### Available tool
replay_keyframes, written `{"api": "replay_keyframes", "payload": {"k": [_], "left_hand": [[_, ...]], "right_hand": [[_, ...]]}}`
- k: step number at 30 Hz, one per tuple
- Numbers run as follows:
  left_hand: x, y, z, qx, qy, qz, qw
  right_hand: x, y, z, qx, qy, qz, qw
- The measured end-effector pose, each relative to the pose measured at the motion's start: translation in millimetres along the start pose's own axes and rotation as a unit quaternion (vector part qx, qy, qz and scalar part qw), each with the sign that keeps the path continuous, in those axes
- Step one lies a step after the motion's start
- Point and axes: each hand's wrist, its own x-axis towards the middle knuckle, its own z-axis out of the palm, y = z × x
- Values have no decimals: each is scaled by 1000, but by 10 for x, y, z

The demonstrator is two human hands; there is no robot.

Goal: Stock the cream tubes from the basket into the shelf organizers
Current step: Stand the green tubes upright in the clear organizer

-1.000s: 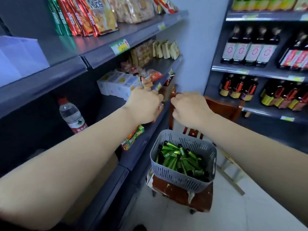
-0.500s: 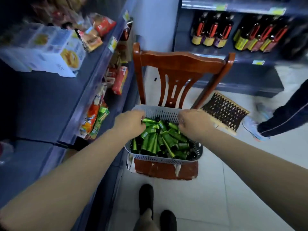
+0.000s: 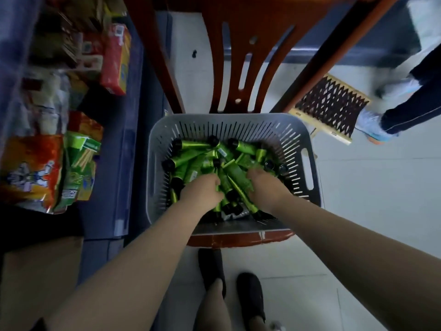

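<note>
both bare forearms reach forward and down, converging toward each other. the left hand (image 3: 202,189) is palm-down with fingers curled under, knuckles up, buried among the green tubes. the right hand (image 3: 265,185) sits just beside it, apart by a narrow gap, fingers likewise curled downward. whether either hand grips anything cannot be told.

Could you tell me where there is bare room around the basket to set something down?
Bare floor tile lies right of the basket, between it, the wooden grid mat and a passer-by's shoe. The shelf has a bare strip beside the snack packs. The basket is crowded: cream tubes piled, with left hand and right hand in them.
</note>
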Motion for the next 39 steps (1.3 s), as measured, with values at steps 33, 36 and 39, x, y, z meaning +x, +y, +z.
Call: {"api": "replay_keyframes", "payload": {"k": [33, 36, 39], "left_hand": [[881, 178, 704, -347, 140, -96, 923], [746, 263, 528, -407, 179, -79, 892], [548, 349, 201, -473, 214, -82, 851]], "right_hand": [[349, 429, 274, 345, 1, 127, 930], [221, 388, 166, 423, 11, 123, 898], [105, 298, -40, 469, 42, 103, 876]]}}
